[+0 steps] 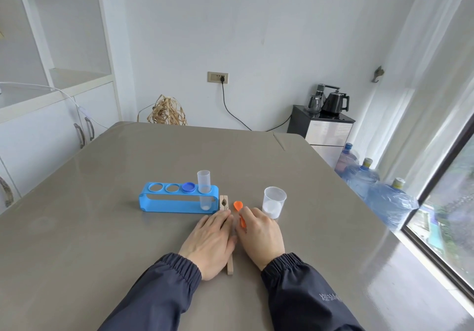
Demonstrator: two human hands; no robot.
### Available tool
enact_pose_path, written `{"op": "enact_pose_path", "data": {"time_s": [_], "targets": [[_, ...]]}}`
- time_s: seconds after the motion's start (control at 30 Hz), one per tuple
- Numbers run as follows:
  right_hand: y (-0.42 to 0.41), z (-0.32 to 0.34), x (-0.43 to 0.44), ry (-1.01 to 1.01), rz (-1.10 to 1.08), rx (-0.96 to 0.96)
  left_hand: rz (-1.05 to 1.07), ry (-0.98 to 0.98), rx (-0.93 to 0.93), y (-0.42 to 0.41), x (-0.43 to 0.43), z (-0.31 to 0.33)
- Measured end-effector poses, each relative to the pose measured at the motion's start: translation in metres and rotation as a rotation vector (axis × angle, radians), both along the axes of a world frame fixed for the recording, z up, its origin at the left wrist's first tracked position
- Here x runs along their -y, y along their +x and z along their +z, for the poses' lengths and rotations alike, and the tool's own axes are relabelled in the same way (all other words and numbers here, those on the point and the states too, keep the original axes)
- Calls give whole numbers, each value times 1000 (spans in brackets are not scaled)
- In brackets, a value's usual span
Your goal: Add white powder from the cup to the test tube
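Grey rectangular table (256,156), smooth top, carrying every item below. Blue plastic test-tube rack (178,200), four round holes along its top, lying left of centre; a dark blue screw cap (188,187) sits in the third hole from the left. Left hand (209,244), dark sleeve at the wrist, palm down and flat, fingers extended and close together, resting on a long wooden test-tube clamp (225,205) whose jaw end pokes out beyond the fingertips, just beside the rack's right end; the clamp's tail shows below the palm. Right hand (260,235), also palm down on the table, fingers loosely curled; thumb and forefinger touch the handle of a small orange plastic spoon (239,208), though whether they pinch it cannot be told. The spoon's bowl lies on the table between clamp and cup. Clear plastic measuring cup (274,202), upright, white powder (270,209) in its bottom, just beyond the right fingertips. Clear plastic test tube (204,192), uncapped, standing upright in the rack's rightmost hole, a little white at its base.
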State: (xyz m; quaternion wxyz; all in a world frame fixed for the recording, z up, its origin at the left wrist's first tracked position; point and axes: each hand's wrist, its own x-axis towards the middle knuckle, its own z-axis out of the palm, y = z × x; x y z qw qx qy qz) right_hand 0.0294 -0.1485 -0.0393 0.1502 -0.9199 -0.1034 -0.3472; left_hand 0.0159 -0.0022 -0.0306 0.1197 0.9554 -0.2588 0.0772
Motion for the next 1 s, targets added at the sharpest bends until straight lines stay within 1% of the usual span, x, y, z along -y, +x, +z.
{"op": "enact_pose_path", "data": {"time_s": [0.1,0.27,0.33,0.5,0.77,1.0], "targets": [[-2,0,-2,5,-38,-20,7,-6,6,0,0,0],[-1,-6,-4,121,-59,-186,7,-14,2,-1,2,1],[2,-8,-3,145,-43,-220,9,-15,-4,-1,2,1],[2,-8,-2,148,-6,-217,15,-14,-8,0,1,-1],[3,-10,0,159,-9,-220,14,-16,-15,0,1,0],[-3,-4,1,251,-13,-263,8,-7,-32,-2,3,2]]}}
